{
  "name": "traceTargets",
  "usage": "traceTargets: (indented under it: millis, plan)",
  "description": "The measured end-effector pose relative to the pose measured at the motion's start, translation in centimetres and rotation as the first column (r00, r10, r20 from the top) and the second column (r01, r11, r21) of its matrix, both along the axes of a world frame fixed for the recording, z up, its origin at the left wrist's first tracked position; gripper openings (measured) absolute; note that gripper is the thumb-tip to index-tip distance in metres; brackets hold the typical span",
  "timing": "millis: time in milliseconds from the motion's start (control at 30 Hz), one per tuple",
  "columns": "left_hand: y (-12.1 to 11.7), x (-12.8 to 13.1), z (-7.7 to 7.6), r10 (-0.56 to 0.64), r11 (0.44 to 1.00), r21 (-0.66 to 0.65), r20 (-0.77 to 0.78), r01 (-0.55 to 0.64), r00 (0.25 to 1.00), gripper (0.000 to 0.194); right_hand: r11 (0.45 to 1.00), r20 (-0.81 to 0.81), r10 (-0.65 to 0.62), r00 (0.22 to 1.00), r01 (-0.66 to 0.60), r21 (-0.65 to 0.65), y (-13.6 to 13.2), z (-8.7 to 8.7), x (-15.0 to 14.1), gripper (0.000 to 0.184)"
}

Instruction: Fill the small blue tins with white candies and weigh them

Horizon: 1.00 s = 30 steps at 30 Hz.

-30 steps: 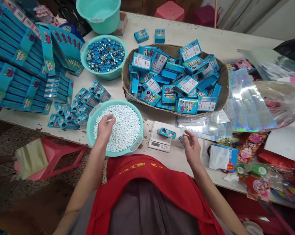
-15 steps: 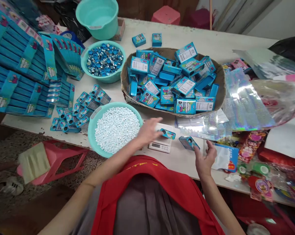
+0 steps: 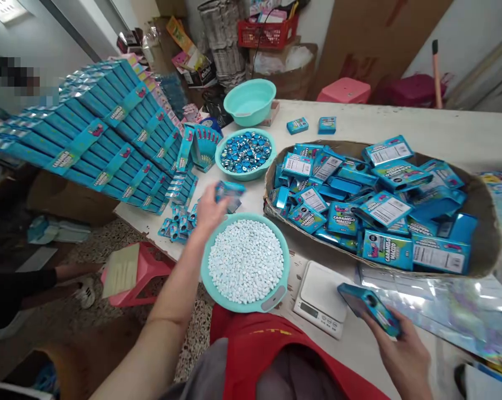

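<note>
My left hand point(image 3: 211, 212) is closed on a small blue candy box point(image 3: 230, 190), blurred by motion, behind the basin of white candies point(image 3: 246, 261). Several upright blue boxes point(image 3: 179, 225) stand together to the left of that hand, partly hidden by it. At the right, my right hand point(image 3: 404, 347) grips another blue candy box point(image 3: 371, 308) by its near end, its narrow top with a round dark hole facing up. The far end of that box reaches the edge of a white digital scale point(image 3: 323, 291), whose plate is bare.
A large cardboard tray point(image 3: 484, 239) full of blue boxes lies behind the scale. Beyond the candies sit a basin of blue caps point(image 3: 246, 175) and a turquoise tub point(image 3: 251, 103). Stacked blue display packs point(image 3: 121, 144) rise at the left, above a pink stool point(image 3: 144, 283). Another person's leg point(image 3: 38, 278) shows at far left.
My view has swung left. The left hand has lifted the box off the scale and carried it left, past the candies. My right hand's fingers have closed on the other box.
</note>
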<state>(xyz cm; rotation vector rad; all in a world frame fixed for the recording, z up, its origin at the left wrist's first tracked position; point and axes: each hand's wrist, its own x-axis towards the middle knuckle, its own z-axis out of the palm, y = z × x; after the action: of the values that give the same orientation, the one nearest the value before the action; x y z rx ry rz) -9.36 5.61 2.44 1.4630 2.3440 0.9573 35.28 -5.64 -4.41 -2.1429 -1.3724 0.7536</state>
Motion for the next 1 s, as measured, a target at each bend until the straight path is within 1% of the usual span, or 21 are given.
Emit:
traceTargets:
  millis: [33, 67, 133, 200, 267, 333, 367, 400, 433, 500, 567, 633, 700, 767, 800, 867, 900, 967, 1000]
  plan:
    - [1.1, -3.0, -0.4, 0.106, 0.994, 0.022, -0.075, -0.105, 0.992, 0.055, 0.997, -0.032, 0.067, 0.997, -0.065, 0.046, 0.4, -0.6, -0.9, 0.059]
    - [2.1, -5.7, -1.0, 0.188, 0.982, 0.025, -0.127, -0.186, 0.974, 0.056, 0.988, -0.058, 0.136, 0.989, -0.131, 0.088, 0.7, -1.2, -1.7, 0.056]
    - [3.5, -10.0, -3.0, 0.327, 0.942, -0.018, -0.162, -0.334, 0.931, 0.055, 0.96, -0.084, 0.245, 0.966, -0.23, 0.157, 1.0, -2.6, -2.8, 0.049]
    - [4.1, -12.9, -5.5, 0.378, 0.919, -0.069, -0.121, -0.388, 0.918, 0.059, 0.939, -0.086, 0.308, 0.948, -0.288, 0.188, 1.1, -3.6, -3.3, 0.043]
    - [4.3, -14.9, -8.3, 0.396, 0.905, -0.143, -0.061, -0.401, 0.916, 0.061, 0.933, -0.075, 0.327, 0.942, -0.309, 0.184, 1.0, -4.0, -3.1, 0.046]
    - [4.0, -16.2, -10.8, 0.42, 0.87, -0.275, -0.019, -0.409, 0.907, 0.057, 0.937, -0.076, 0.323, 0.944, -0.307, 0.168, 0.9, -3.7, -2.6, 0.057]
    - [3.8, -16.6, -11.8, 0.422, 0.856, -0.328, -0.002, -0.399, 0.907, 0.054, 0.944, -0.089, 0.304, 0.948, -0.287, 0.163, 0.9, -3.5, -2.3, 0.061]
    - [3.5, -16.8, -12.4, 0.414, 0.851, -0.359, 0.009, -0.383, 0.91, 0.052, 0.955, -0.11, 0.27, 0.956, -0.251, 0.161, 0.9, -3.1, -1.9, 0.061]
    - [3.1, -16.9, -12.8, 0.396, 0.858, -0.361, 0.014, -0.365, 0.918, 0.053, 0.967, -0.136, 0.22, 0.966, -0.197, 0.163, 0.9, -2.8, -1.5, 0.058]
    - [2.3, -16.7, -12.6, 0.34, 0.9, -0.287, -0.006, -0.328, 0.94, 0.061, 0.984, -0.186, 0.089, 0.979, -0.058, 0.169, 1.1, -2.2, -0.5, 0.054]
    - [1.3, -15.5, -11.4, 0.277, 0.944, -0.178, -0.027, -0.277, 0.961, 0.068, 0.984, -0.225, -0.03, 0.974, 0.068, 0.165, 1.2, -2.0, 0.3, 0.055]
    - [0.1, -13.2, -9.8, 0.222, 0.972, -0.072, -0.02, -0.223, 0.975, 0.063, 0.977, -0.255, -0.106, 0.961, 0.147, 0.151, 1.2, -2.1, 0.9, 0.057]
    - [-1.4, -9.8, -8.4, 0.16, 0.987, 0.025, -0.001, -0.16, 0.987, 0.05, 0.973, -0.273, -0.139, 0.952, 0.183, 0.143, 1.0, -2.3, 1.2, 0.059]
    - [-3.2, -5.4, -7.8, 0.08, 0.993, 0.091, -0.006, -0.079, 0.997, 0.041, 0.972, -0.286, -0.14, 0.948, 0.187, 0.141, 0.6, -2.6, 1.3, 0.059]
    - [-4.2, -3.2, -7.8, 0.025, 0.995, 0.094, -0.008, -0.024, 1.0, 0.04, 0.974, -0.293, -0.133, 0.947, 0.18, 0.139, 0.3, -2.8, 1.3, 0.059]
    - [-5.9, 1.1, -8.2, -0.079, 0.995, 0.055, 0.012, 0.078, 0.997, 0.038, 0.978, -0.307, -0.114, 0.945, 0.161, 0.134, -0.1, -3.2, 1.3, 0.058]
    - [-6.6, 3.0, -8.6, -0.126, 0.992, 0.015, 0.018, 0.125, 0.992, 0.035, 0.981, -0.311, -0.101, 0.945, 0.148, 0.129, -0.3, -3.4, 1.3, 0.057]
    - [-7.6, 5.9, -9.3, -0.184, 0.98, -0.069, 0.024, 0.185, 0.983, 0.031, 0.987, -0.314, -0.068, 0.947, 0.11, 0.117, -0.6, -3.6, 1.4, 0.055]
    - [-8.0, 6.9, -9.5, -0.216, 0.97, -0.11, 0.022, 0.217, 0.976, 0.03, 0.99, -0.314, -0.043, 0.948, 0.083, 0.115, -0.7, -3.7, 1.4, 0.055]
